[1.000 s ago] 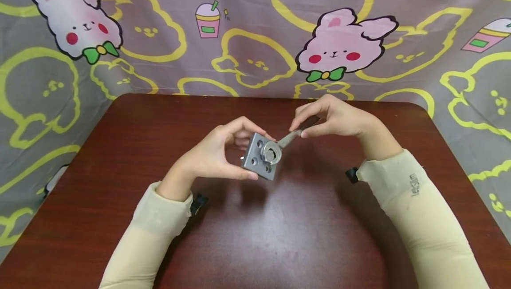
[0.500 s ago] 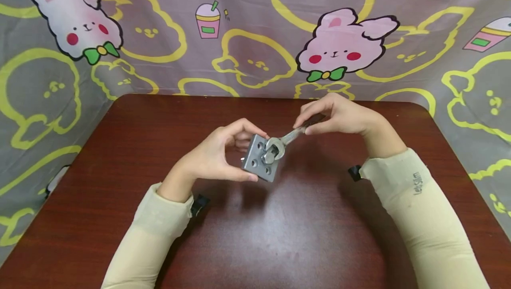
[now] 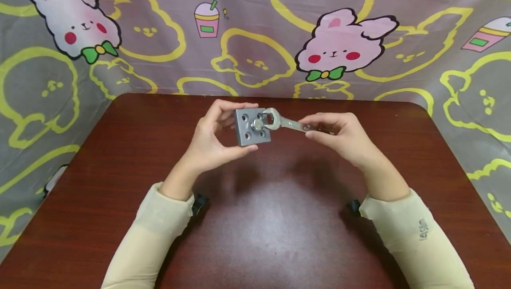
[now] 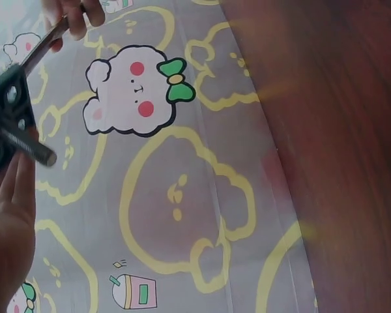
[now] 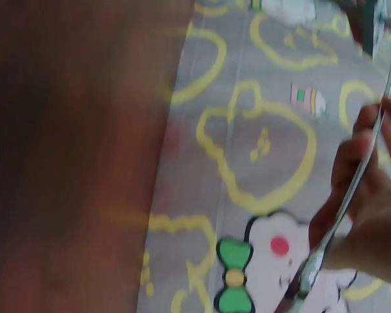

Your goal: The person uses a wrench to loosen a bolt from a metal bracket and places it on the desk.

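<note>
My left hand (image 3: 209, 140) grips a grey square plate (image 3: 241, 125) by its edges, thumb below and fingers above. The plate has holes near its corners, and a bolt (image 3: 257, 124) runs through its middle. In the left wrist view the bolt's threaded shank (image 4: 36, 149) sticks out of the back. My right hand (image 3: 345, 138) pinches a silver wrench (image 3: 293, 124) by its handle. The wrench's open end overlaps the plate's right side, right beside the bolt head. In the right wrist view the wrench's other end (image 5: 309, 274) reaches past the palm.
Both hands are raised over a dark reddish-brown table (image 3: 279, 235). A cartoon-printed cloth (image 3: 255, 22) hangs behind and along the sides of the table. A small black device (image 3: 199, 203) sits at the left cuff, another black device (image 3: 353, 208) at the right cuff.
The plate has moved up and left and now faces more toward the head camera. The wrench has come off the bolt head and swung to a flatter slant as the right hand lowered.
</note>
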The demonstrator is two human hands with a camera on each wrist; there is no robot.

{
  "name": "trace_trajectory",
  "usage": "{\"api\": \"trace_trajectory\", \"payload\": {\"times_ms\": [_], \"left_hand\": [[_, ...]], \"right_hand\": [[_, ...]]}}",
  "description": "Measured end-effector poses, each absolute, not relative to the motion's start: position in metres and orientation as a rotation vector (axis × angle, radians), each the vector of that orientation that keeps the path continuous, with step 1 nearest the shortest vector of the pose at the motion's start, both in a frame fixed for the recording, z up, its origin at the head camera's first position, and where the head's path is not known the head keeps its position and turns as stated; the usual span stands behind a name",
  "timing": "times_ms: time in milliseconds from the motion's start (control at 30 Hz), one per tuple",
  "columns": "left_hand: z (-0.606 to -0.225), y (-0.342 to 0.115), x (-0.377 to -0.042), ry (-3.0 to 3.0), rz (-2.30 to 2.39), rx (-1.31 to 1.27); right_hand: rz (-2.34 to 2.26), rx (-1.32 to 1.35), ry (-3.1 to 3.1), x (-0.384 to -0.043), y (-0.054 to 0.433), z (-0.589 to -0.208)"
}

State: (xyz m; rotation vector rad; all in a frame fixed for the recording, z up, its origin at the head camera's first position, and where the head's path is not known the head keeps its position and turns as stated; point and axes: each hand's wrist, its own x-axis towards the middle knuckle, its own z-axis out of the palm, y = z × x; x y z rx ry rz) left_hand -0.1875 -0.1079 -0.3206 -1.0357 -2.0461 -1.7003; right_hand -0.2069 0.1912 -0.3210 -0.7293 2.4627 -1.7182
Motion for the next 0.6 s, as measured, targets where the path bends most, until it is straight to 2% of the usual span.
{"api": "trace_trajectory", "payload": {"times_ms": [233,600], "left_hand": [[-0.323,-0.103,-0.192,-1.923,-1.595,-0.904],[-0.327,-0.101,-0.196,-1.859,-1.512,-0.862]], "right_hand": [[-2.06,-0.428,2.305,-0.175,0.161,-0.328],[-2.053,-0.429,2.336,-0.165,0.135,-0.332]]}}
